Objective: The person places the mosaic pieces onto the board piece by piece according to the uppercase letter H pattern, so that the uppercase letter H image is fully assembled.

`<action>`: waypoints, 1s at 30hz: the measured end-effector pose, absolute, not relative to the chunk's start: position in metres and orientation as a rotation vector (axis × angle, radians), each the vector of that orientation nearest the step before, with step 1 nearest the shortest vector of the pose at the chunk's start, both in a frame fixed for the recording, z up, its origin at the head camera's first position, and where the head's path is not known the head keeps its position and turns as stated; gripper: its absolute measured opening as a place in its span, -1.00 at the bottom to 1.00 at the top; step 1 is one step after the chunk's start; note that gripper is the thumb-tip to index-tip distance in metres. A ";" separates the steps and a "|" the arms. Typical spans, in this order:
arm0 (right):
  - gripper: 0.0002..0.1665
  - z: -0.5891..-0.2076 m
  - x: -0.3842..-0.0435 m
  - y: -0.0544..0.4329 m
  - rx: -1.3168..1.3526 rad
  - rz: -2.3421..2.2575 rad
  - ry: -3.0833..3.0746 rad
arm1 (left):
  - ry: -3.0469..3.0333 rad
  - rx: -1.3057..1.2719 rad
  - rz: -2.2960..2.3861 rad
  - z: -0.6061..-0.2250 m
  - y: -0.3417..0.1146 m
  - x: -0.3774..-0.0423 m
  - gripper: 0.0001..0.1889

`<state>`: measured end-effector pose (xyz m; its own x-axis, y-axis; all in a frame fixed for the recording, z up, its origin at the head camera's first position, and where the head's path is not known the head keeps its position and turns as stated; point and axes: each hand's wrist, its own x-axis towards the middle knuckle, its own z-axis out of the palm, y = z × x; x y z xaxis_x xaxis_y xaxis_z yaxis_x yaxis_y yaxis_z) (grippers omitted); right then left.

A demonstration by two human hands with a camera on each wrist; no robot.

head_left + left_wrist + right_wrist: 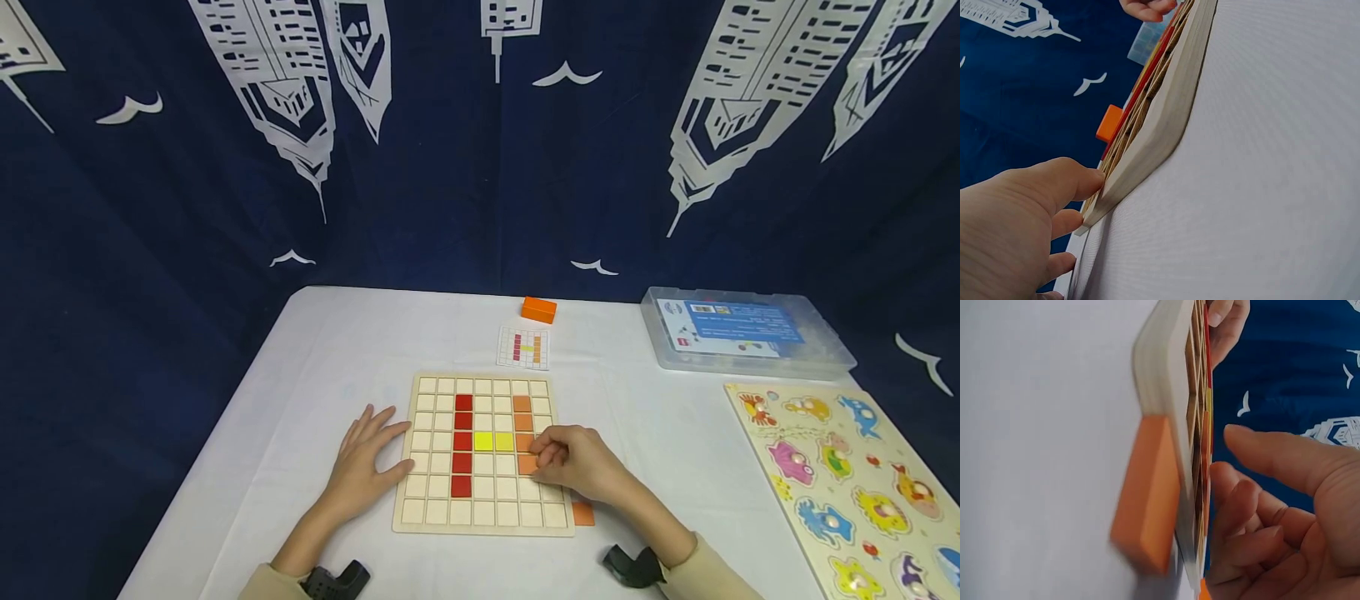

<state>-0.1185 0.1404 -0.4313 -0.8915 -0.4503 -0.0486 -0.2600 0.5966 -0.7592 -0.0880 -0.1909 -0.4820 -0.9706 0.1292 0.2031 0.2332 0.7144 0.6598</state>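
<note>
A wooden grid board [442, 521] lies on the white table, holding a column of red tiles [462, 441], two yellow tiles [483, 442] and a column of orange tiles [522, 422]. At the board's left edge rests my left hand [362, 458], fingers spread and thumb touching the rim. My right hand [581, 462] is over the right side, its bent fingertips on the lowest orange tile of the column. In the right wrist view, the thumb [1266, 450] stands apart from the index finger with nothing between them. A loose orange piece [583, 513] lies against the board's lower right edge.
Behind the board lies a small pattern card [523, 347], with an orange block [538, 311] just beyond it. To the right are a clear plastic box [742, 333] and an animal peg puzzle [847, 483]. A dark blue printed cloth [450, 208] hangs behind the table.
</note>
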 end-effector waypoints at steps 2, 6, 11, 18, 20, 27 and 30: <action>-0.75 -0.429 -0.116 0.145 -0.567 -1.188 2.582 | -2.778 -0.297 -1.098 -0.482 -0.190 -0.088 -0.45; -0.77 -0.423 -0.110 0.159 -0.568 -1.223 2.563 | -2.780 -0.297 -1.091 -0.482 -0.190 -0.089 -0.45; -0.69 -0.420 -0.097 0.181 -0.609 -1.298 2.579 | -2.770 -0.300 -1.089 -0.482 -0.190 -0.089 -0.44; -0.61 -0.430 -0.081 0.206 -0.686 -1.426 2.569 | -2.767 -0.299 -1.078 -0.484 -0.190 -0.090 -0.44; -0.59 -0.434 -0.080 0.210 -0.710 -1.454 2.555 | -2.765 -0.299 -1.077 -0.485 -0.190 -0.090 -0.44; -0.55 -0.447 -0.081 0.219 -0.759 -1.503 2.506 | -2.777 -0.286 -1.087 -0.486 -0.190 -0.090 -0.43; -0.54 -0.452 -0.081 0.221 -0.803 -1.493 2.475 | -2.782 -0.282 -1.089 -0.486 -0.190 -0.090 -0.42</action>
